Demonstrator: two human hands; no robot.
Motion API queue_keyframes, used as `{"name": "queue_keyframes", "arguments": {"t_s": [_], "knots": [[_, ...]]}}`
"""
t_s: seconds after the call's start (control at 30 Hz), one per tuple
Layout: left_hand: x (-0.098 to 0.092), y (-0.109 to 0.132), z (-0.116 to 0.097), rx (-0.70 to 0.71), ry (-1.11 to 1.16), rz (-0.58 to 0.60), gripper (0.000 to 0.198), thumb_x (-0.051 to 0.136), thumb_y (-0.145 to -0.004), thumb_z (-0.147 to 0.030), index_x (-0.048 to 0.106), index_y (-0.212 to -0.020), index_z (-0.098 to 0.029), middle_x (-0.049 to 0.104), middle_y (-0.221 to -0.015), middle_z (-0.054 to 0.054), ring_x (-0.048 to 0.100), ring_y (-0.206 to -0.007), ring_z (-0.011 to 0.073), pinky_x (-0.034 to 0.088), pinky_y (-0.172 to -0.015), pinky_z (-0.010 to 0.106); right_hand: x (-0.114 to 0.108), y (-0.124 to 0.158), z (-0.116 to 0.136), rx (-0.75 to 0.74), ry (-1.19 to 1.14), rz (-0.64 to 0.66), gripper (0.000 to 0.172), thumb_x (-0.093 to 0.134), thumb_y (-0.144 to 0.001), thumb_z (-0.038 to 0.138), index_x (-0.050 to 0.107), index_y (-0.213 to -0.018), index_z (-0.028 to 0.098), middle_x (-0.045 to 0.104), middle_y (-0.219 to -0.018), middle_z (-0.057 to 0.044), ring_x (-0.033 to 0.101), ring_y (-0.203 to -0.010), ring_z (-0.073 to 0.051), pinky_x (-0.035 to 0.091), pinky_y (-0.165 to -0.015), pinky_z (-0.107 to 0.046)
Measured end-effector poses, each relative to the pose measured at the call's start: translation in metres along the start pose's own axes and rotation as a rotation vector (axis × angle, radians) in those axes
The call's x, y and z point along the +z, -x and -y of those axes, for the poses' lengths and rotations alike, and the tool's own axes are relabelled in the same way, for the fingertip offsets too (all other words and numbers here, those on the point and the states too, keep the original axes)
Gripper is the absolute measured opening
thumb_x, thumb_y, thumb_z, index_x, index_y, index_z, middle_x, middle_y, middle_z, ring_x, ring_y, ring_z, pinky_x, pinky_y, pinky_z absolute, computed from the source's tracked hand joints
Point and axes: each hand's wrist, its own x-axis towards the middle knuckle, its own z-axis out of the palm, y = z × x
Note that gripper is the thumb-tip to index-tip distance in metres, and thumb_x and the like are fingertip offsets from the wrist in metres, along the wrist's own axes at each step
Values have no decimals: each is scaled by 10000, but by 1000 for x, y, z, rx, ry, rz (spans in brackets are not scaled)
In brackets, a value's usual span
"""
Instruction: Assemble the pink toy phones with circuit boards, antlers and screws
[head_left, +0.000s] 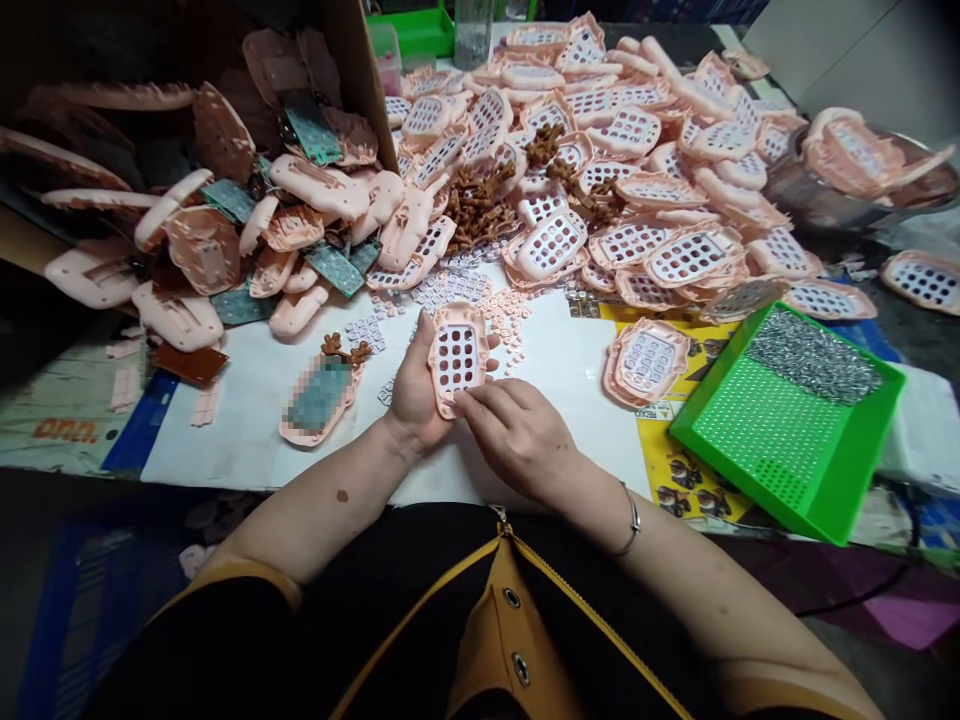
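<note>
My left hand (415,395) cradles the pink plastic casing (444,350) with its grid of square holes, gripping it from below at about 12 o'clock in front of me, over the white paper sheet (585,400). The casing's long axis runs almost straight from 12 to 6. My right hand (519,432) is close against its lower end, with the fingertips (466,402) on that edge from about 4 o'clock, so both hands are together on it.

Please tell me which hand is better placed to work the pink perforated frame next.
Probably the right hand: its fingers lie on the frame, while the left hand supports it from below.
</note>
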Motion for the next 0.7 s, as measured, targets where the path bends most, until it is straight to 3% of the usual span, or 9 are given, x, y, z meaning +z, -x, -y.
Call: {"name": "queue_keyframes", "arguments": {"t_s": [0.17, 0.27, 0.43, 0.6, 0.7], "knots": [[0, -1, -4, -16, 29, -40, 596, 441, -906, -651, 678, -1058, -125, 755, -897, 120, 738, -833, 238, 596, -756, 340, 0, 3, 6, -10, 106, 82, 400, 520, -968, 384, 647, -1157, 56, 704, -1080, -172, 601, -1031, -278, 493, -916, -422], [2, -1, -3, -42, 30, -42, 607, 394, -930, -640, 675, -1068, -120, 754, -906, 125, 738, -858, 237, 593, -787, 347, 3, 7, 8, 11, 108, 90, 442, 531, -958, 412, 641, -1163, 36, 694, -1076, -186, 596, -1042, -291, 493, -912, -424], [-1, -1, -1, -44, 48, 9, 605, 386, -933, -643, 673, -1054, -124, 754, -928, 128, 740, -861, 242, 593, -804, 370, 4, 5, 4, 1, 61, 70, 336, 485, -984, 312, 652, -1139, 65, 707, -1017, -167, 621, -958, -257, 535, -851, -400], [-5, -2, -8, -46, 83, 37, 563, 480, -903, -629, 670, -1069, -125, 754, -962, 147, 737, -914, 268, 580, -856, 407, -2, -3, -10, -137, 60, -13, 223, 505, -940, 101, 666, -1094, 104, 730, -984, -119, 630, -917, -210, 521, -891, -383], [-4, -3, -15, 1, 105, 17, 526, 570, -865, -595, 662, -1076, -123, 753, -958, 144, 735, -918, 278, 573, -872, 420, -6, -12, -23, -163, -72, -8, 222, 508, -946, 116, 665, -1100, 141, 732, -979, -104, 629, -918, -197, 510, -884, -382]]}}
